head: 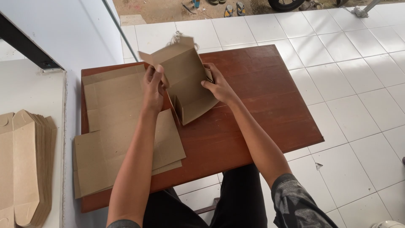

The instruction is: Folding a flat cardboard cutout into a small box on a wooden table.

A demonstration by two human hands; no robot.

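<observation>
I hold a brown cardboard box blank [187, 82], partly folded, above a small reddish-brown wooden table [261, 109]. My left hand [153, 86] grips its left flap. My right hand [216, 83] grips its right edge. The blank is tilted, with flaps sticking up at its far end. A stack of flat brown cardboard blanks [118, 131] lies on the left half of the table, under my left forearm.
A second pile of folded brown cardboard pieces [25, 164] rests on a white ledge at the left. White floor tiles [354, 84] surround the table. Sandals [234, 8] and a tyre [287, 3] lie beyond the tiles at the top.
</observation>
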